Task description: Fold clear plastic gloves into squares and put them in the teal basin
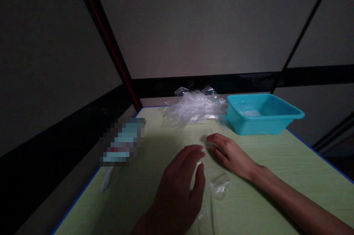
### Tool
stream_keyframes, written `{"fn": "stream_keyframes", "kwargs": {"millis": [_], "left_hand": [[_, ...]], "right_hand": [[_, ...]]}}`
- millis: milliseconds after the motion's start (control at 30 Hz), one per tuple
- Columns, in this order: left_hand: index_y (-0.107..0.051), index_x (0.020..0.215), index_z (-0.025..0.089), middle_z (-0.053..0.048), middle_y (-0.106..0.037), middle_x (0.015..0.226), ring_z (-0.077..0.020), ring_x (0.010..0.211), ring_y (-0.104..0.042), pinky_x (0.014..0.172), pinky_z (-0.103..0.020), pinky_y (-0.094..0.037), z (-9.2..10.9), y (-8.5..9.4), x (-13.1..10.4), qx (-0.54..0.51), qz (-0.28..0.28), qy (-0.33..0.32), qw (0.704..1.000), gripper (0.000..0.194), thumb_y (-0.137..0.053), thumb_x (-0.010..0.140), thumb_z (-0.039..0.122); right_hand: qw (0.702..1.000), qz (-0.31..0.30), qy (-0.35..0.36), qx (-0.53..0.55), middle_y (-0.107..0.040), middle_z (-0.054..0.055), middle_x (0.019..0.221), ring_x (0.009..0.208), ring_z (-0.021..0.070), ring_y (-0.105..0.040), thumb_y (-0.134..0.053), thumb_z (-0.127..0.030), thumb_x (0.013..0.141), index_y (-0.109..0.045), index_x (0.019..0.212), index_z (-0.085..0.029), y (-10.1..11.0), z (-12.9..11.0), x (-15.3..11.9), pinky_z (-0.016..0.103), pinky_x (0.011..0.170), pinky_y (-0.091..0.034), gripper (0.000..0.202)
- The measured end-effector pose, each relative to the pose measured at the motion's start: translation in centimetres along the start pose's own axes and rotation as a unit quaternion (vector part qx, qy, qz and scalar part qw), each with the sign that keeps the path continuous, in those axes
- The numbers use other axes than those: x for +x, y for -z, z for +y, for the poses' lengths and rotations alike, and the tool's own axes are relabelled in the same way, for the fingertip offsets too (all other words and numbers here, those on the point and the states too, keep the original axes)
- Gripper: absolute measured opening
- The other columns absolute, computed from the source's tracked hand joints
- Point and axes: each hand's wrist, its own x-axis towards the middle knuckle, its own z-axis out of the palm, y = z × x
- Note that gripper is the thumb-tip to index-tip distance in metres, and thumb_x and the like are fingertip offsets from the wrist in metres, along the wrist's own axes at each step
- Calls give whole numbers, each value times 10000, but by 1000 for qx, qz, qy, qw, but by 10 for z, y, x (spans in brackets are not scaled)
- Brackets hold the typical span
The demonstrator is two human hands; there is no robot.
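Note:
My left hand (181, 185) is over the near middle of the table, its fingers curved and a gap showing between thumb and forefinger. I see nothing held in that gap. My right hand (228, 152) rests farther forward, fingers bent and close together at a small clear plastic piece (207, 140). Its fingertips partly cover this piece, so its exact kind does not show. Between the two hands and nearer to me lies a crumpled clear plastic scrap (220, 186). A flat, transparent plastic strip or bag (204, 214) lies beside my left wrist.
A heap of clear plastic bags (197, 106) sits at the table's far edge. Right of it stands a turquoise plastic basin (261, 126) with something pale inside. A blurred-out flat object (124, 141) is at the left edge of the light green table (276, 161). Walls close in behind.

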Motion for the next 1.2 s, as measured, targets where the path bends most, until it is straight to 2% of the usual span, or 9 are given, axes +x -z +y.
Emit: {"fn": "stream_keyframes", "kwargs": {"millis": [67, 133, 233, 333, 500, 667, 1033, 1200], "left_hand": [[-518, 1094, 124, -115, -559, 1102, -192, 1024, -524, 903, -346, -430, -12, -15, 39, 29, -42, 10, 999, 306, -334, 850, 111], [-503, 1115, 75, -140, -545, 1146, -197, 1102, -481, 959, -333, -389, -28, -34, 59, 71, -105, 0, 992, 346, -318, 823, 85], [-412, 1215, 31, -154, -436, 1280, -187, 1207, -374, 1019, -307, -310, -51, -54, 62, 122, -166, -17, 978, 406, -322, 824, 95], [-339, 1267, -10, -177, -362, 1331, -200, 1247, -306, 1047, -304, -247, -66, -61, 55, 152, -201, -34, 967, 465, -360, 821, 119], [-304, 1303, 43, -141, -298, 1373, -201, 1277, -237, 1059, -339, -209, -75, -59, 49, 166, -202, -37, 965, 488, -357, 859, 237], [-297, 1310, 55, -124, -277, 1384, -197, 1286, -211, 1060, -325, -201, -76, -57, 48, 176, -198, -27, 964, 515, -346, 874, 325], [-322, 1302, 73, -107, -274, 1388, -197, 1285, -219, 1055, -328, -216, -72, -54, 49, 184, -201, -12, 962, 507, -352, 874, 342], [-365, 1280, 85, -99, -317, 1371, -203, 1271, -260, 1040, -342, -250, -71, -55, 47, 204, -177, 1, 963, 488, -353, 873, 355]], "right_hand": [[1000, 23, -16, -7, -554, 127, 1087, 1031, 209, -503, -375, -56, 799, -500, 1095, -109, -8, 2, 5, 378, 905, -403, 326], [999, 31, -20, -22, -513, 153, 1186, 1115, 216, -460, -357, -65, 802, -464, 1170, -77, -17, 4, 11, 388, 965, -357, 383], [999, 5, -13, -52, -369, 181, 1328, 1224, 216, -344, -326, -160, 859, -353, 1279, -31, -30, 7, 17, 377, 1015, -305, 441], [994, -43, -8, -105, -285, 186, 1370, 1265, 221, -258, -305, -289, 895, -284, 1318, -5, -38, 9, 18, 367, 1035, -271, 510], [980, -78, -5, -181, -272, 188, 1368, 1272, 227, -233, -248, -426, 901, -254, 1330, 2, -39, 13, 13, 382, 1044, -239, 606], [975, -90, -10, -205, -239, 162, 1384, 1284, 221, -192, -234, -497, 885, -259, 1335, -28, -38, 19, 8, 380, 1048, -226, 651], [974, -94, -39, -202, -228, 138, 1391, 1287, 213, -186, -240, -512, 878, -245, 1346, -68, -25, 26, -4, 395, 1046, -218, 645], [982, -74, -25, -171, -253, 126, 1392, 1282, 214, -211, -287, -474, 882, -264, 1347, -107, -19, 28, -2, 396, 1036, -239, 593]]}}
